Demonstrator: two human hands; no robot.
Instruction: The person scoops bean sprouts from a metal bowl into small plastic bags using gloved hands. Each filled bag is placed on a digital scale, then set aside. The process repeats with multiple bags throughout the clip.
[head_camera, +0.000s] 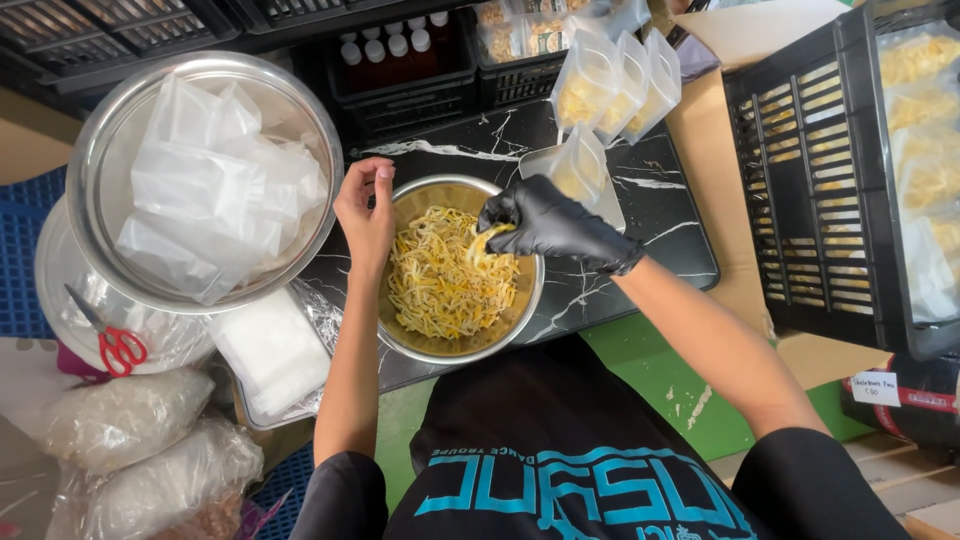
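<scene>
Portioning step, judged from the grasp: the round steel bowl (530, 300) of pale yellow shredded strips (440, 285) is sitting on the black marbled tabletop (660, 215). The black-gloved right hand (550, 222) is pinching a tuft of strips, seemingly hanging downward. The bare left hand (365, 215), loosely open, is steadying the rim. Next call: a lift toward the open clear plastic pouch (578, 168) just beyond
</scene>
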